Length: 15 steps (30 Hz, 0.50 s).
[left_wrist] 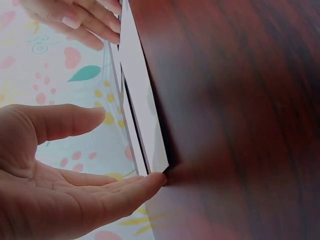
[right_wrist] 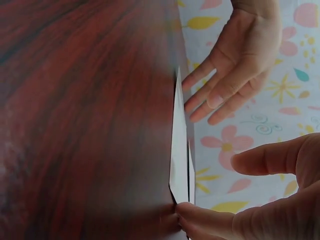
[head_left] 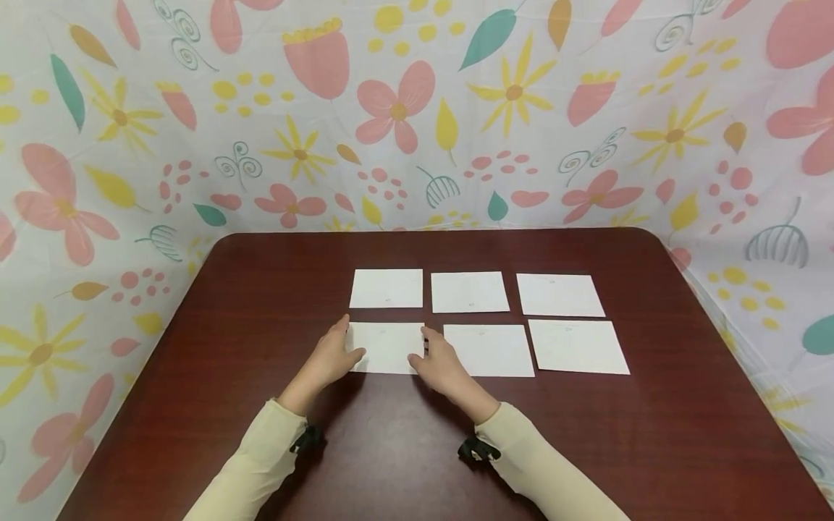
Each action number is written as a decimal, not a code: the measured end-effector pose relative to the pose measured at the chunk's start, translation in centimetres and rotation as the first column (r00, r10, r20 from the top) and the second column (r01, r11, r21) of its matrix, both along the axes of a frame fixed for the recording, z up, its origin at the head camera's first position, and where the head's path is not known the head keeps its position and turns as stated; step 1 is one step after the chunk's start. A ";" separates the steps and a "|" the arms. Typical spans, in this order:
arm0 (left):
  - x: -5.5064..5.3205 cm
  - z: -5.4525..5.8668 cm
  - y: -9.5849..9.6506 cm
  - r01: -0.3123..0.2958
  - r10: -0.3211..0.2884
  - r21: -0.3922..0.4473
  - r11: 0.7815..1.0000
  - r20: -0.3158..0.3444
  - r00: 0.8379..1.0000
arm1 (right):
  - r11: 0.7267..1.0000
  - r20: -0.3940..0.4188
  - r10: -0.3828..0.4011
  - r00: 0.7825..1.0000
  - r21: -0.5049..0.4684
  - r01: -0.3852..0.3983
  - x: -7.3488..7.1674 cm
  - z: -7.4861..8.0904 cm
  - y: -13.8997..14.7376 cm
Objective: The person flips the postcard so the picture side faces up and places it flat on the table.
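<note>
A white card [head_left: 386, 351] lies flat on the dark wood table at the near left of a group of similar cards. My left hand [head_left: 331, 354] is at its left edge, and my right hand [head_left: 444, 364] at its right edge. In the left wrist view, fingertips of the left hand [left_wrist: 75, 195] touch the card's corner [left_wrist: 159, 162], thumb raised apart from it. The right wrist view has the right hand [right_wrist: 265, 200] with fingertips at the near corner of the card [right_wrist: 178, 150], its thumb also held off.
Three white cards form a back row: left [head_left: 386, 288], middle [head_left: 469, 291] and right [head_left: 560, 294]. Two more, the near middle card [head_left: 489, 351] and the near right card [head_left: 578, 346], lie right of the hands. A flowered cloth [head_left: 404, 166] hangs behind the table [head_left: 260, 282].
</note>
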<state>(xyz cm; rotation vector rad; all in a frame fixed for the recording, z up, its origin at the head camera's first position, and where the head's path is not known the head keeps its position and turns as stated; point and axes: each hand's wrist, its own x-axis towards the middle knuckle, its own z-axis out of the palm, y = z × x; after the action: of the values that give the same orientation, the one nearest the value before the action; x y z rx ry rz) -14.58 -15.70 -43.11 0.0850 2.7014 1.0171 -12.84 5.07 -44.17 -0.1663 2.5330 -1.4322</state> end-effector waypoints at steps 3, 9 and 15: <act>-0.1 0.0 0.2 -0.010 0.010 0.002 1.000 -0.012 1.000 | 1.000 -0.003 -0.012 1.000 -0.008 0.012 -0.1 -0.1 0.0; 0.0 0.1 0.4 -0.026 0.027 0.004 1.000 -0.028 0.999 | 0.997 0.037 -0.047 0.998 -0.066 0.049 -0.2 -0.2 0.1; 0.0 0.0 0.2 -0.044 0.044 0.015 0.999 -0.030 0.999 | 0.989 0.048 -0.086 0.995 -0.116 0.092 -0.4 -0.2 0.3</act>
<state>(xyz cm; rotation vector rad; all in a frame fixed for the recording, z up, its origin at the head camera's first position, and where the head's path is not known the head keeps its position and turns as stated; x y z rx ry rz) -14.62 -15.45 -43.09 0.0440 2.7350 1.0568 -13.22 5.37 -44.35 -0.0416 2.4508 -1.6021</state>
